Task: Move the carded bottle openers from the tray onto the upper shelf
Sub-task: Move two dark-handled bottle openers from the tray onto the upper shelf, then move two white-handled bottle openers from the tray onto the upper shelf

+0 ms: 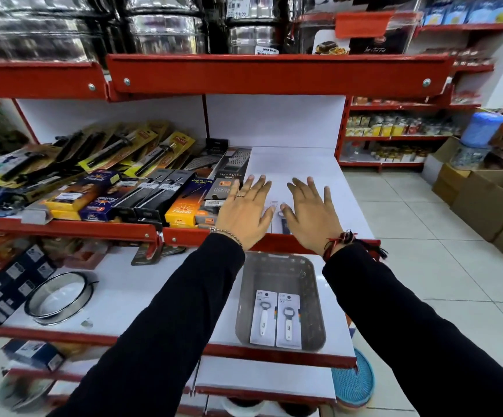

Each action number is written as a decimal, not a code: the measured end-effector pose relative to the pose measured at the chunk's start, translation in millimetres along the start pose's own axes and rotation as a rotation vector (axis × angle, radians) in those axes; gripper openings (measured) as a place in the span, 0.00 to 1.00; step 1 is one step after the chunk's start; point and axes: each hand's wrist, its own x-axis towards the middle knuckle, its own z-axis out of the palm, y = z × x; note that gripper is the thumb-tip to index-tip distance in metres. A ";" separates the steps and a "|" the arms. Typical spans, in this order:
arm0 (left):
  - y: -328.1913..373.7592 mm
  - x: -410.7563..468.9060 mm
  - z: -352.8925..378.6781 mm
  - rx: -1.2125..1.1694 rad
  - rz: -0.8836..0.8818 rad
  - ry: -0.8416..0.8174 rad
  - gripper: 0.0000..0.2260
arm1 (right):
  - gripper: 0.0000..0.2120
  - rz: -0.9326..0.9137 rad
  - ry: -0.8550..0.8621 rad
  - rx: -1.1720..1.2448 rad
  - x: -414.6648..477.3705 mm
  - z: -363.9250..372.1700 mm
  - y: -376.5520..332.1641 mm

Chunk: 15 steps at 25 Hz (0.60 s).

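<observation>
White upper shelf [304,173]: left hand [245,210] and right hand [310,213] lie flat, fingers spread, over carded openers [277,210]; at six o'clock, grey tray [286,266] holds two carded bottle openers [275,319]

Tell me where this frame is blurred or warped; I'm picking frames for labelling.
Head view: the centre is sharp, with the carded bottle openers in the grey tray and both hands crisp; the left edge and the steel containers up top smear with motion blur; wide-angle distortion bows the red shelf edges; lighting is even, with faint glare on the white shelf.
</observation>
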 end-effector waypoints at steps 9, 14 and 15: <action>32.6 -99.0 36.8 -0.042 0.011 0.034 0.27 | 0.28 -0.091 -0.057 0.036 -106.1 25.1 -13.0; 35.8 -117.1 74.5 -0.032 0.011 -0.056 0.27 | 0.29 -0.035 -0.180 0.078 -126.5 70.9 5.4; 33.9 -117.7 85.3 -0.049 0.004 -0.084 0.27 | 0.29 -0.015 -0.217 0.071 -126.1 83.4 11.8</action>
